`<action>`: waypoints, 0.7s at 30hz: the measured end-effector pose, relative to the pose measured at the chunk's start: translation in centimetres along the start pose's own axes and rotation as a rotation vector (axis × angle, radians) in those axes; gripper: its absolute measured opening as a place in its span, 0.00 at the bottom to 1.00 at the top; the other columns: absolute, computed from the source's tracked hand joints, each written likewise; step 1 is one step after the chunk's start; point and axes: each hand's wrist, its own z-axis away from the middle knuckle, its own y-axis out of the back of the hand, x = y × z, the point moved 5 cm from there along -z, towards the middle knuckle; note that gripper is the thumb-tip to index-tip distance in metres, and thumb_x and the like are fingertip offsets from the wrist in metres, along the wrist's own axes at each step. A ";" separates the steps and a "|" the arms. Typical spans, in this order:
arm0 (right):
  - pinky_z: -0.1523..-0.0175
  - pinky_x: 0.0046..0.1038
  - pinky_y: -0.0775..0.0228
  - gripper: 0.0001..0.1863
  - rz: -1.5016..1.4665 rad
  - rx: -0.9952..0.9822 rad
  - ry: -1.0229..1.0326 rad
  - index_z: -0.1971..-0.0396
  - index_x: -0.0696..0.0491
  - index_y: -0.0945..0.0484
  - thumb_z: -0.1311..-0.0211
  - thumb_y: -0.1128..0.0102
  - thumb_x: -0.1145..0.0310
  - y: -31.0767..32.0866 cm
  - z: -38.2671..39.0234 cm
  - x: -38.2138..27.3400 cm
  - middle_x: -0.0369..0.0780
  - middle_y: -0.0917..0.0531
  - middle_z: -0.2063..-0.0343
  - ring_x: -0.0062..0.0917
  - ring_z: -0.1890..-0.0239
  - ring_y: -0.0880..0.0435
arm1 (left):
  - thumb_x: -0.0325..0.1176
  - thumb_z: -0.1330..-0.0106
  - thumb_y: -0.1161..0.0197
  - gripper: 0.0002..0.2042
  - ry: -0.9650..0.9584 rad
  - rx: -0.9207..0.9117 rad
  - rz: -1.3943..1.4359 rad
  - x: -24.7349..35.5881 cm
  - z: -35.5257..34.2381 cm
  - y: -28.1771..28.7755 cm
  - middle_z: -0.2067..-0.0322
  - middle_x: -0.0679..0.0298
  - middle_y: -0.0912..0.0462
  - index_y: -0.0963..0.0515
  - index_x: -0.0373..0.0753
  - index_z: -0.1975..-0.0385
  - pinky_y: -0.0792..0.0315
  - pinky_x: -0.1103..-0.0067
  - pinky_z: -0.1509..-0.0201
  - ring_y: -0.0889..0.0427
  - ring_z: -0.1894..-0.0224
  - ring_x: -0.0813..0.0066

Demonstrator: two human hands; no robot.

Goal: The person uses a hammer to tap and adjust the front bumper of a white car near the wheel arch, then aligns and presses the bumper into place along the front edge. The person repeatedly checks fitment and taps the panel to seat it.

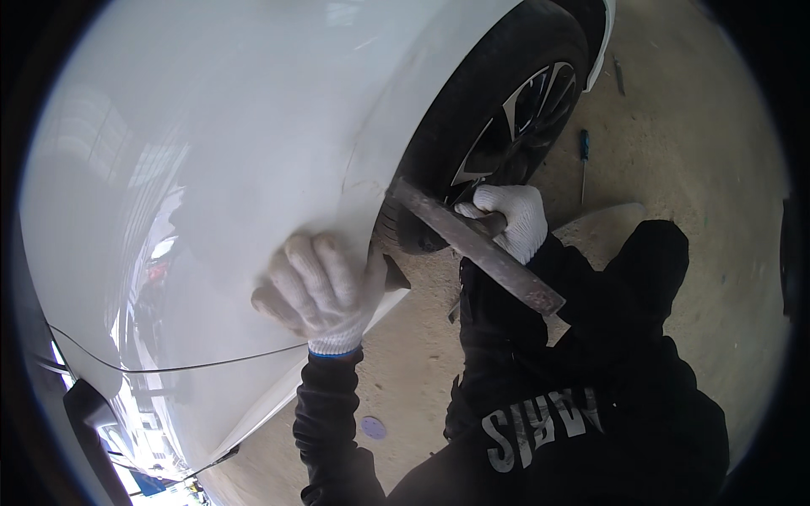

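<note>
In the head view, a person's gloved left hand rests palm-down with loosely spread fingers, gripping nothing, on a car's white body panel beside the front tyre. The gloved right hand has its fingers wrapped around the handle of a long-headed, hammer-like metal tool, whose far end reaches the wheel-arch edge, though contact is unclear. Faint marks remain on the panel near that edge, so the work seems unfinished, though how much is done cannot be told.
</note>
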 end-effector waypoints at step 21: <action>0.84 0.28 0.40 0.19 -0.255 0.112 0.406 0.88 0.52 0.33 0.43 0.35 0.71 0.5 1.4 0.6 0.38 0.32 0.93 0.26 0.90 0.29 | 0.50 0.45 0.38 0.37 0.015 0.035 0.001 0.2 0.1 -0.6 0.40 0.41 0.28 0.31 0.31 0.38 0.41 0.40 0.33 0.27 0.39 0.40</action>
